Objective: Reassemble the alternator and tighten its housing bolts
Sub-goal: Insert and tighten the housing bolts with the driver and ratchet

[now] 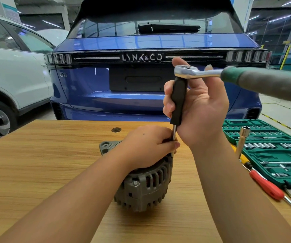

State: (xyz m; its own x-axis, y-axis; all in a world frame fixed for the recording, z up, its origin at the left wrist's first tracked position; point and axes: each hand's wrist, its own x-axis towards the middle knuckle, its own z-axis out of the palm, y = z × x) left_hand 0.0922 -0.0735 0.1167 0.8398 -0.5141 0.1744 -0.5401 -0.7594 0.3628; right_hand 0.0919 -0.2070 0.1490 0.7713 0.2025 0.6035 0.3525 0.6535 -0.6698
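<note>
Head view: alternator [146,183] stands on the wooden table [44,155]. Left hand [148,146] rests on its top, fingers pinching the driver's metal shaft [174,135]. Right hand [197,109] wraps the black driver handle [179,100], which carries a ratchet wrench [229,76]. Green socket set [272,151] lies to the right.

in front of you a blue car [151,95] is parked tail-on beyond the wooden bench [44,163], a white car [13,81] to its left. at your right lie a red-handled screwdriver [267,186] and a yellow-handled one [244,159].
</note>
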